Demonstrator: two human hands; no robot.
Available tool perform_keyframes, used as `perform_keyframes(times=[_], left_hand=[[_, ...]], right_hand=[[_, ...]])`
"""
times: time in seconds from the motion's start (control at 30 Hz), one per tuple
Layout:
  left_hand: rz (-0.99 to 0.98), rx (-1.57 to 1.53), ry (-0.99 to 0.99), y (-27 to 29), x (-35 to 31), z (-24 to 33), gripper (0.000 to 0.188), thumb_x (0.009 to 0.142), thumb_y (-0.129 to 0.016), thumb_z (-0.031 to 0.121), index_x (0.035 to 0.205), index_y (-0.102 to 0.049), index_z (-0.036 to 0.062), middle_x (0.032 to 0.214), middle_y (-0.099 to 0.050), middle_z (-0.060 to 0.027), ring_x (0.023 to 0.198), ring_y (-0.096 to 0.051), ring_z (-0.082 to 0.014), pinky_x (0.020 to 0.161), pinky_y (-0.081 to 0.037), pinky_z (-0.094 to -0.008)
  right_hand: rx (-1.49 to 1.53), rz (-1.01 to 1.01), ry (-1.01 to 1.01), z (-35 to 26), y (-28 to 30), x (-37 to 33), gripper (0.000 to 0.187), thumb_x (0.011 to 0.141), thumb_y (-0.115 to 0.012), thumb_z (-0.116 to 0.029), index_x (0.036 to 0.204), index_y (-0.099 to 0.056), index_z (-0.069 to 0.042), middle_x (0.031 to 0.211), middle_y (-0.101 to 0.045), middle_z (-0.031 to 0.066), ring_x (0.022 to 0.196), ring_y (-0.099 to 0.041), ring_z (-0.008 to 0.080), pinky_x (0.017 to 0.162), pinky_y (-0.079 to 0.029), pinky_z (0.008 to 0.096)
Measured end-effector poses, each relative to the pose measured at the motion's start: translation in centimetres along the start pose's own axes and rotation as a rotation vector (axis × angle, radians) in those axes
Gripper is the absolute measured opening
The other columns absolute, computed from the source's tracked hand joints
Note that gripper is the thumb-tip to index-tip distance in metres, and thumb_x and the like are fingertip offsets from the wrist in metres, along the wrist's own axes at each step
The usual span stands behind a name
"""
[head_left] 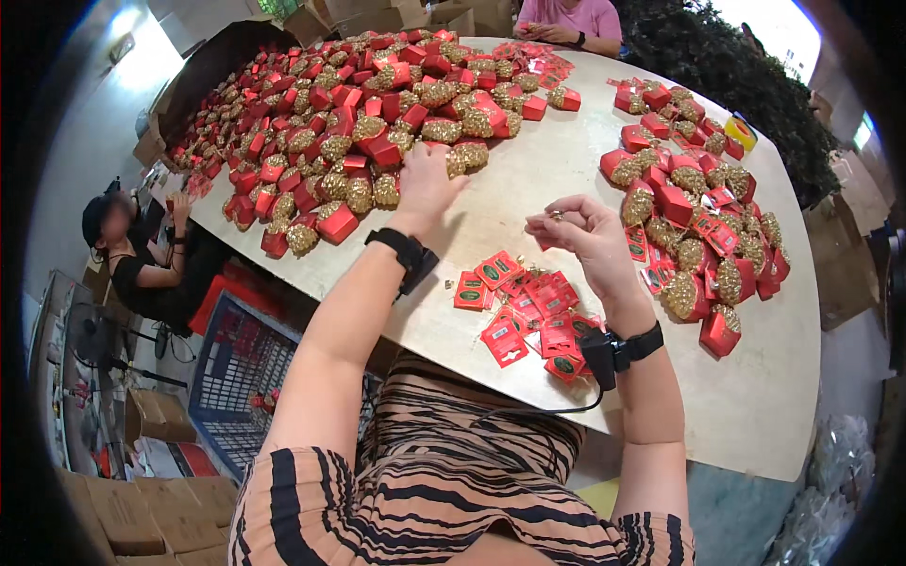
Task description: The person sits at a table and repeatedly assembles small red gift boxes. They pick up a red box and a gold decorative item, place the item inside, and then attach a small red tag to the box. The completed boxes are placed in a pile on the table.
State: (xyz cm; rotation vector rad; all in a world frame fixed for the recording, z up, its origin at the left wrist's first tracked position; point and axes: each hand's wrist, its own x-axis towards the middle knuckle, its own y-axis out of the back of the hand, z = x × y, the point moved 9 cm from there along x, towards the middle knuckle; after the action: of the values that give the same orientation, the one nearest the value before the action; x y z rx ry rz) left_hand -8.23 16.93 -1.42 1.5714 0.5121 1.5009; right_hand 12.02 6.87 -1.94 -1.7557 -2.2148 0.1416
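Note:
My left hand (429,184) reaches into the near edge of a big heap of red and gold glitter ornaments (330,123). Its fingers close on a gold glitter ornament (457,164), with the fingertips partly hidden. My right hand (593,236) is raised above the table, thumb and fingers pinched on a small red tag (541,234); something small and goldish shows at the fingertips. Between my forearms lies a loose pile of red hang tags (547,300), some with a green oval. Dark bands are strapped round both wrists.
A second heap of ornaments (675,203) covers the table's right side, with a yellow tape roll (741,132) behind it. The pale tabletop (528,123) has a curved edge. A blue plastic basket (245,377) stands below left. One person sits left, another across the table.

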Motion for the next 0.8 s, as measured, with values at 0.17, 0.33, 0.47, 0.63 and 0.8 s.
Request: perform_keyframes(times=[0.17,0.33,0.47,0.63,0.8], left_hand=[[-0.140,0.155,-0.008,-2.3,0.9,-3.4,0.044,0.064,-0.071,0.019,0.101,-0.055,0.0008,0.101,-0.052,-0.0191,0.098,-0.049,-0.0363,0.085,-0.043,-0.0451],[0.077,-0.023,-0.226,-0.9,0.9,-0.3,0.020,0.062,-0.061,0.005,0.082,-0.057,0.0043,0.081,-0.058,-0.0150,0.079,-0.056,-0.0332,0.068,-0.046,-0.0423],[0.006,-0.081,-0.175,-0.6,-0.1,-0.7,0.027,0.062,-0.064,0.011,0.087,-0.056,0.0054,0.083,-0.060,-0.0151,0.080,-0.058,-0.0327,0.069,-0.046,-0.0442],[0.029,-0.854,0.345,0.3,-2.7,-3.4,0.036,0.069,-0.072,0.021,0.094,-0.055,0.0012,0.082,-0.058,-0.0096,0.078,-0.058,-0.0189,0.069,-0.047,-0.0318],[-0.059,-2.016,0.703,-1.1,-5.8,0.9,0.023,0.081,-0.062,0.012,0.101,-0.059,0.0027,0.088,-0.063,-0.0054,0.079,-0.062,-0.0164,0.076,-0.051,-0.0311]], right_hand=[[-0.043,0.073,-0.001,0.4,0.4,0.0,0.013,0.083,-0.056,-0.002,0.093,-0.055,0.006,0.078,-0.065,0.0154,0.069,-0.066,0.0201,0.062,-0.053,0.0268],[-0.017,0.202,0.005,1.0,2.8,-0.3,0.013,0.081,-0.058,-0.002,0.091,-0.057,0.006,0.080,-0.063,0.0144,0.061,-0.063,0.0175,0.055,-0.052,0.0265],[0.073,0.150,-0.111,2.0,2.0,0.0,0.006,0.084,-0.056,-0.004,0.087,-0.056,0.002,0.085,-0.063,0.0146,0.061,-0.063,0.0171,0.052,-0.050,0.0240],[0.020,0.166,-0.105,2.5,2.2,0.1,0.010,0.084,-0.058,-0.007,0.090,-0.056,0.001,0.078,-0.062,0.0110,0.058,-0.062,0.0159,0.051,-0.049,0.0232],[-0.171,0.121,-0.029,1.5,2.1,0.0,0.021,0.089,-0.051,-0.008,0.101,-0.062,0.006,0.067,-0.056,0.0038,0.055,-0.056,0.0105,0.050,-0.044,0.0203]])
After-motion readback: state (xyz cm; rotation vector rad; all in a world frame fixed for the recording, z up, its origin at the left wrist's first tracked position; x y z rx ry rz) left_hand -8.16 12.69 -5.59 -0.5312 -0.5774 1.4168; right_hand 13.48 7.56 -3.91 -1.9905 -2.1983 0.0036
